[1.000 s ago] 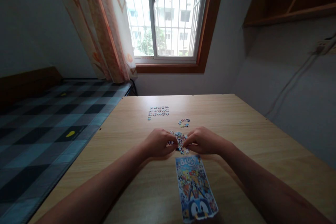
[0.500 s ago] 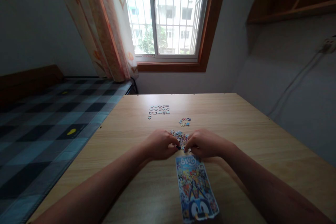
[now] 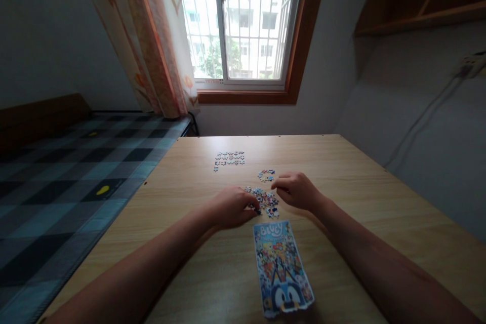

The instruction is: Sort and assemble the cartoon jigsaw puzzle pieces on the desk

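Observation:
A heap of loose jigsaw pieces (image 3: 266,200) lies in the middle of the wooden table (image 3: 364,197). My left hand (image 3: 232,206) rests at the heap's left edge, fingers curled and pinched on a small dark piece. My right hand (image 3: 297,190) is raised a little to the right of the heap, its fingertips pinched together near a small cluster of pieces (image 3: 266,176); what they hold is too small to name. A colourful Bluey puzzle packet (image 3: 281,269) lies flat in front of the heap. Farther back sit joined rows of pieces (image 3: 229,159).
A bed with a checked blue and black cover (image 3: 64,182) borders the table's left side. Behind the table are a barred window (image 3: 243,20) and an orange curtain (image 3: 152,40). A wall with a cable (image 3: 421,116) runs along the right.
My right hand has lifted off the heap and moved back and to the right, towards the small cluster. My left hand has stayed at the heap's left edge.

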{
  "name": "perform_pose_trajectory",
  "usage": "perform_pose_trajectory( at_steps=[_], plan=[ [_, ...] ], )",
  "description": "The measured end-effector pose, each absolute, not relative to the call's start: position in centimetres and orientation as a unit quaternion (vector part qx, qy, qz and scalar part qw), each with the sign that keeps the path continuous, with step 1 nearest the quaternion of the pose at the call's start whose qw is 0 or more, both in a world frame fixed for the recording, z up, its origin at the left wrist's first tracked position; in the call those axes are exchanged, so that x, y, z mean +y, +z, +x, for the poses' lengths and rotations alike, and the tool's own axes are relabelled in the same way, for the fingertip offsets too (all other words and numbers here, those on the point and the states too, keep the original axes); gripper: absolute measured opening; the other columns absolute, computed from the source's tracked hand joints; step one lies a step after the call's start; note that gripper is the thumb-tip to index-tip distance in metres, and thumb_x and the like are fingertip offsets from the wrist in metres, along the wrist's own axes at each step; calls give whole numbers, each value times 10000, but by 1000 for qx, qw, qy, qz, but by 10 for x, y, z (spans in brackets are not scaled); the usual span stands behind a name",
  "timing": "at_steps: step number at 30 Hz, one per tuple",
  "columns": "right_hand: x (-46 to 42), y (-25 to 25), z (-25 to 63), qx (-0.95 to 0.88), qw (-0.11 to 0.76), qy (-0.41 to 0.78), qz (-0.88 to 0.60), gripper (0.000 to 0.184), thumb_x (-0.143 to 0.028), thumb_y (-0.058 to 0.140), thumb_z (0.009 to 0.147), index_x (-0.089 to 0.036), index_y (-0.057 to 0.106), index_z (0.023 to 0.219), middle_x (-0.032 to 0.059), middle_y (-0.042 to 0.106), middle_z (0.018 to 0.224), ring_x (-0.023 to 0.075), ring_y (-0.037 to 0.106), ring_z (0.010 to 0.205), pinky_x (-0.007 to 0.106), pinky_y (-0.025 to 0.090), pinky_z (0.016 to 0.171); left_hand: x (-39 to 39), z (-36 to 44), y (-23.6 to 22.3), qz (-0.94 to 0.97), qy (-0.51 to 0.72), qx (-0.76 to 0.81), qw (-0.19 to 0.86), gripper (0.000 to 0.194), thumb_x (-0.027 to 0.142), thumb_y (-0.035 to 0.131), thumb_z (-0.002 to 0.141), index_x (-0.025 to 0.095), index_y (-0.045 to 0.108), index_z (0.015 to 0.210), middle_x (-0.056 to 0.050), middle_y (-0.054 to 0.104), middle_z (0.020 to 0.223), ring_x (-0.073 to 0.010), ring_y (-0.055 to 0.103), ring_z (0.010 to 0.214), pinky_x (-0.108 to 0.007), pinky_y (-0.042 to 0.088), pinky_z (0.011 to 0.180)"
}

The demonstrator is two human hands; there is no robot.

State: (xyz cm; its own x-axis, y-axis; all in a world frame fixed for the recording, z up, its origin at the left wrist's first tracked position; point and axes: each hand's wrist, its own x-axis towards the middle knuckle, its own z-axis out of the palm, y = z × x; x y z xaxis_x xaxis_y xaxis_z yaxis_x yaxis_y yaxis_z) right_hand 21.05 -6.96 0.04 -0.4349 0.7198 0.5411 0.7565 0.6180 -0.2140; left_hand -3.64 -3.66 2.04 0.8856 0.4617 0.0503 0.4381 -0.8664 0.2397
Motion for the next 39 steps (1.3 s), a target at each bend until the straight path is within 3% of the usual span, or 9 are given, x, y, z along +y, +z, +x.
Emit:
perform_pose_trajectory(
  at_steps=[7,14,19,25,30,35,39],
  plan=[
    [-65,-7,216,-828,332,-36,-451,230,-88,542,785,-207,739,802,25,725,756,153,637,678,256,449,680,-27,-41,20,958,72,257,101,219,317,577,827,288,744,964,5,721,745,-146,623,662,-244,387,622],
    [-64,-8,212,-828,344,-29,-441,240,-74,543,782,-206,742,799,24,716,737,152,636,659,252,450,662,15,-68,23,910,87,390,109,252,386,561,835,258,760,922,7,632,614,-134,550,568,-246,368,595],
    [-63,-12,210,-827,344,-18,-444,247,-67,548,773,-211,746,804,22,722,744,153,645,664,248,453,660,24,-73,15,892,86,438,68,239,357,567,824,263,763,923,-37,690,713,-190,614,677,-284,425,677],
    [-64,-16,209,-816,355,8,-457,260,-60,548,774,-210,754,826,26,735,773,154,658,678,247,462,673,8,-65,14,877,102,469,1,327,180,508,825,268,724,1055,-64,720,997,-211,649,809,-314,452,737],
    [-65,-18,207,-807,364,19,-465,274,-56,537,776,-211,756,832,29,733,770,162,663,702,254,462,678,-20,-47,15,875,71,477,-49,250,169,462,852,168,710,882,-140,669,938,-254,605,867,-342,471,697],
    [-64,-18,206,-803,367,20,-468,271,-53,540,774,-208,755,830,27,719,746,151,632,645,252,447,640,-23,-41,11,873,39,483,-50,268,91,452,826,154,699,909,-170,666,1003,-282,564,979,-345,475,698],
    [-63,-20,204,-802,374,32,-465,272,-52,538,784,-209,752,842,28,713,750,148,622,643,250,442,633,-9,-50,10,883,52,463,-59,247,130,444,879,159,688,897,-144,690,987,-263,574,955,-378,456,794]
  ],
)
